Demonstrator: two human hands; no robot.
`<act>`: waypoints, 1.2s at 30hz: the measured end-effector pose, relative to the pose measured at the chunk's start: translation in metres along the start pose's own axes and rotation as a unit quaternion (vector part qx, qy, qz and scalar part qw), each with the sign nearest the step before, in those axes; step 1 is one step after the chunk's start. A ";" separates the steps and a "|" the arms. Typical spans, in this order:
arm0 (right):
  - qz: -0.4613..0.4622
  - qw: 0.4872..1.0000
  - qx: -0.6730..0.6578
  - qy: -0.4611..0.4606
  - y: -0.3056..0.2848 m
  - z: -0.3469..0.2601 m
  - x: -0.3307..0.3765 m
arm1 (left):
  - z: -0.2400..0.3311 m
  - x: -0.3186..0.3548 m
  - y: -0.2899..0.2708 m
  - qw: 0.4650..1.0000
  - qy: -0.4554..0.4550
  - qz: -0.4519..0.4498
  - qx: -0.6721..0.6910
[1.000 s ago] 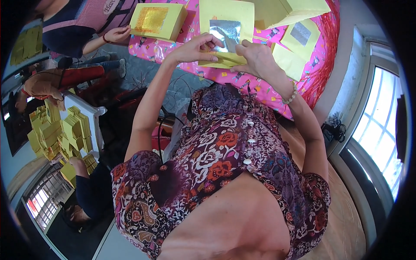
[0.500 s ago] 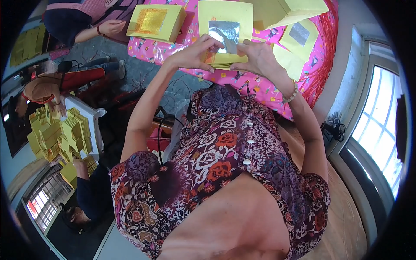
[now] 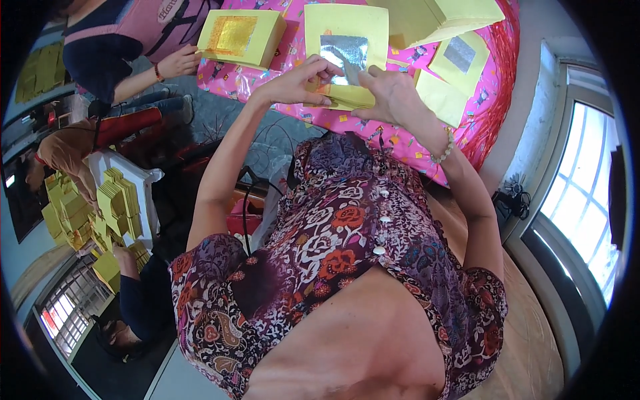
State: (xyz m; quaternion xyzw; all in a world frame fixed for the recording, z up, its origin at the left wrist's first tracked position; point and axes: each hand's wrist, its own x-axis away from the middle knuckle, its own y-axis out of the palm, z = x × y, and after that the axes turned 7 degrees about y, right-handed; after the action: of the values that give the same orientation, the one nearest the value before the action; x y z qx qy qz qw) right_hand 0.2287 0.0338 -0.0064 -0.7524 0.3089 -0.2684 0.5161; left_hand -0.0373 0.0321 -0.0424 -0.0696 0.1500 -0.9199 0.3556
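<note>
At the table's near edge, my left hand is closed on the left side of some yellow foil paper, its thumb low and its fingers curled above. My right hand grips the right side of the same paper, fingertips by a grey folded corner. Just beyond lies a yellow sheet bearing a shiny silver foil square. How many layers my hands hold is hidden by my fingers.
A pink patterned cloth covers the table. On it are a gold-foil paper stack, an open yellow cardboard piece and loose yellow sheets. Red strands hang right. A co-worker's hand is at left; others handle folded yellow paper.
My right hand has shifted slightly and its fingers have come down along the paper's right side. The co-worker's hand at left has moved right and lower, near the gold-foil stack.
</note>
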 end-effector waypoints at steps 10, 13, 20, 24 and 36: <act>-0.007 1.000 0.008 0.004 -0.024 -0.030 0.020 | 0.043 0.021 -0.002 0.990 0.050 0.022 -0.129; 0.013 1.000 -0.008 0.003 -0.028 -0.030 0.026 | 0.051 0.035 -0.005 0.975 0.050 0.022 -0.216; 0.083 0.994 -0.037 -0.056 -0.041 -0.031 0.028 | 0.055 0.034 -0.014 0.940 0.109 0.021 -0.322; 0.137 0.982 -0.117 -0.063 -0.049 -0.036 0.033 | 0.068 0.027 -0.019 0.942 0.121 0.024 -0.311; 0.053 0.981 -0.065 -0.177 -0.072 -0.005 0.032 | 0.071 0.015 -0.009 0.915 0.108 0.034 -0.388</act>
State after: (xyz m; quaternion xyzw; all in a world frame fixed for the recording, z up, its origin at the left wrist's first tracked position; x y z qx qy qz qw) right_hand 0.2600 0.0273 0.0655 -0.8025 0.2693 -0.0827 0.5259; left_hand -0.0370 0.0122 0.0277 -0.0973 0.5351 -0.7785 0.3133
